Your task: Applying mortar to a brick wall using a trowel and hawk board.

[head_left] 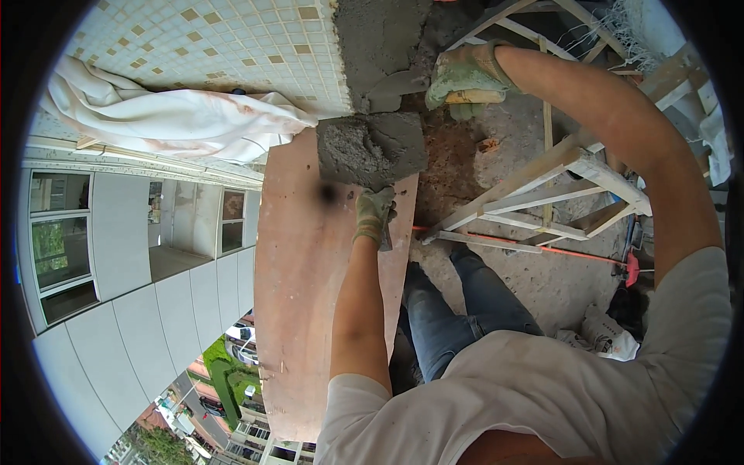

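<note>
My left hand [375, 213], in a greenish work glove, is closed round the handle of a flat, square plasterer's hawk [411, 159]. A heap of wet grey mortar [353, 153] lies on the hawk, just below the wall's edge. Up at the wall, my gloved right hand [469, 74] grips a trowel by its pale wooden handle [477, 97]. Mortar and the glove hide most of the trowel's blade. Fresh grey mortar [380, 43] coats a strip of wall beside the small-tiled face [232, 46].
A reddish board [310, 310] runs along my left, with a drop to a street beyond. White cloth [178, 124] hangs below the tiles. At right stands a wooden trestle frame [542, 205]; an orange-red pole [511, 242] and white bags [608, 332] lie on the floor.
</note>
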{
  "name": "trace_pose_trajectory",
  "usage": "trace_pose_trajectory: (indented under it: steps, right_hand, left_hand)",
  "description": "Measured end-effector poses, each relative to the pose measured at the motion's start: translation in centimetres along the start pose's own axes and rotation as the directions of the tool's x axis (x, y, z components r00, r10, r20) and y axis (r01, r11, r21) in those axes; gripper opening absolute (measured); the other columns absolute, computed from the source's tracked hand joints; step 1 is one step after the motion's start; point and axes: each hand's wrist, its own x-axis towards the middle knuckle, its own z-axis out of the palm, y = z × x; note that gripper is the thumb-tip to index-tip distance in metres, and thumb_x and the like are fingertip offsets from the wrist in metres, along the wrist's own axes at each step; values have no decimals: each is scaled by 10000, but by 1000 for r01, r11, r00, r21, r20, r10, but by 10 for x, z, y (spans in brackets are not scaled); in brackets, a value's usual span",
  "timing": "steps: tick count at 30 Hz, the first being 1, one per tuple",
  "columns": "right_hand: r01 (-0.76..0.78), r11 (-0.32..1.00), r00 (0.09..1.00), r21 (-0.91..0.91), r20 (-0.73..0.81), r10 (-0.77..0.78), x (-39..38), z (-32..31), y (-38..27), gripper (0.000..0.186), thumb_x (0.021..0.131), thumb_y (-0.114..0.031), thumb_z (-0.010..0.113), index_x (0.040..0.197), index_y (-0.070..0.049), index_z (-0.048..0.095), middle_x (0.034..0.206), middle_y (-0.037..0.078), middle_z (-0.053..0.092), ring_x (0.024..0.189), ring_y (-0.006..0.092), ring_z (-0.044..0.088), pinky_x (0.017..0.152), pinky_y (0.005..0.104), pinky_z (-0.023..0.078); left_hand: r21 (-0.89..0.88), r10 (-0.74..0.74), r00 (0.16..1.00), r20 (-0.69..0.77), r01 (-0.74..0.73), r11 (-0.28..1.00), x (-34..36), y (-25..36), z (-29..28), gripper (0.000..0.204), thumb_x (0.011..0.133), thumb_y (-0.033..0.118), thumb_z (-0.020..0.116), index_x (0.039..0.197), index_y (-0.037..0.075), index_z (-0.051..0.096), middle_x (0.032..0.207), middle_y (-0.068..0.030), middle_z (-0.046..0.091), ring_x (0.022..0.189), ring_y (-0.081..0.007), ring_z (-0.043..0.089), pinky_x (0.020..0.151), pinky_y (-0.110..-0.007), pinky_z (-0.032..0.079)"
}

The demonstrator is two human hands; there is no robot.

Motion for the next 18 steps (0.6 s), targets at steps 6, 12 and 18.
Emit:
trace_pose_trajectory:
  steps: [6, 12, 18]
  right_hand:
    - [256, 878, 965, 404, -46, -260, -27, 33, 52, 319, 918, -331, 605, 1032, -38, 662, 970, 140, 682, 748, 265, 667, 633, 408, 558]
    - [309, 880, 807, -361, -390, -443, 69, 141, 58, 379, 898, -351, 586, 951, 21, 631, 837, 191, 644, 842, 337, 644, 780, 452, 485]
    - [318, 941, 916, 119, -296, -272, 54, 109, 31, 304, 930, -313, 615, 989, -14, 620, 790, 85, 671, 610, 168, 618, 577, 327, 500]
  left_hand:
    - [1, 29, 999, -36, -29, 1000, -2, -1, -17, 173, 816, 177, 683, 927, 78, 595, 694, -34, 576, 502, -159, 539, 434, -311, 460]
    - [4, -22, 1000, 16, 22, 1000, 9, -1, -6, 168, 811, 171, 685, 891, 63, 586, 662, -44, 566, 499, -172, 546, 426, -321, 459]
    - [23, -9, 999, -31, 10, 1000, 7, -6, -17, 176, 810, 171, 684, 895, 56, 582, 659, -55, 571, 493, -178, 547, 420, -325, 455]
